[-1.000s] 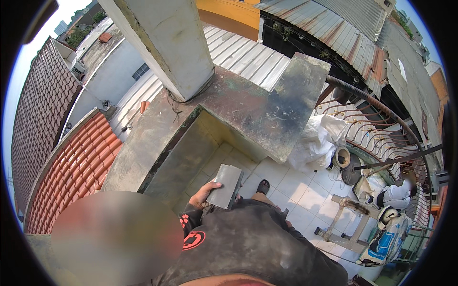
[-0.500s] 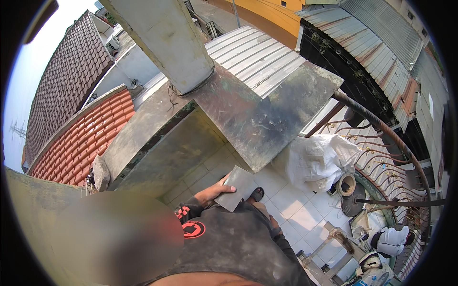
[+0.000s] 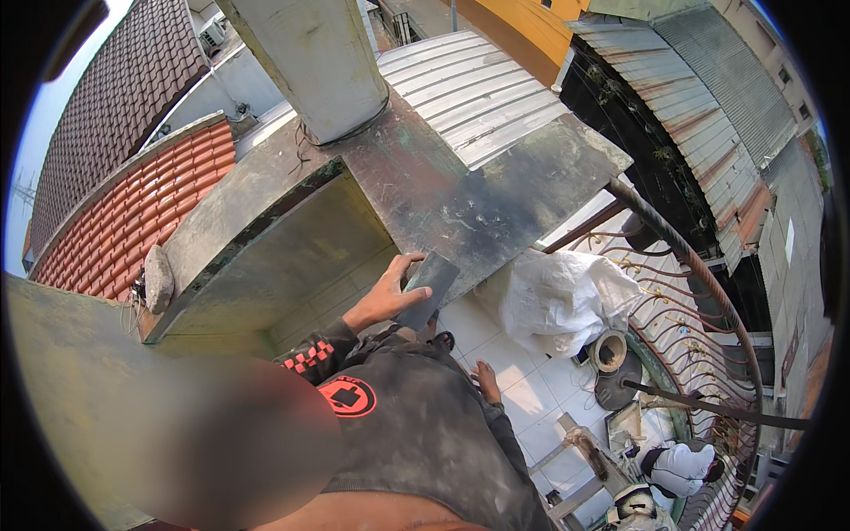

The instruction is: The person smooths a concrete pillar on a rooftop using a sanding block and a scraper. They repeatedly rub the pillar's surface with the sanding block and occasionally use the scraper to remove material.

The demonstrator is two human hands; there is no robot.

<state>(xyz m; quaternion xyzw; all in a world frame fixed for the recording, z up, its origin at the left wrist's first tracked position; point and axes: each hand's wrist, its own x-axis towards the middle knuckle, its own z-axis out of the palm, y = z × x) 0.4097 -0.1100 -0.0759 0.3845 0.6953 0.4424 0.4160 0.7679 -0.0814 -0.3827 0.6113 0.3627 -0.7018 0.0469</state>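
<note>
My left hand (image 3: 387, 294) grips a thin, flat rectangular grey sheet (image 3: 428, 290) by its left side, with the thumb across its face. The sheet is tilted and shows a dark side. It is at the near edge of the stained concrete ledge (image 3: 478, 212); whether the two touch I cannot tell. Down by my right side, above the white floor tiles, my right hand (image 3: 485, 382) hangs with its fingers loosely apart and nothing visible in it.
A square pillar (image 3: 332, 80) rises from the ledge. To the right are a white sack (image 3: 567, 305), a curved metal railing (image 3: 708, 274), a round pot (image 3: 610, 351) and a wooden frame (image 3: 584, 460). A stone (image 3: 158, 280) lies at the left wall. Roofs lie beyond.
My left hand has moved forward toward the ledge, and the sheet has turned from its light side to a dark one. My right hand has swung outward from my body, over the tiles.
</note>
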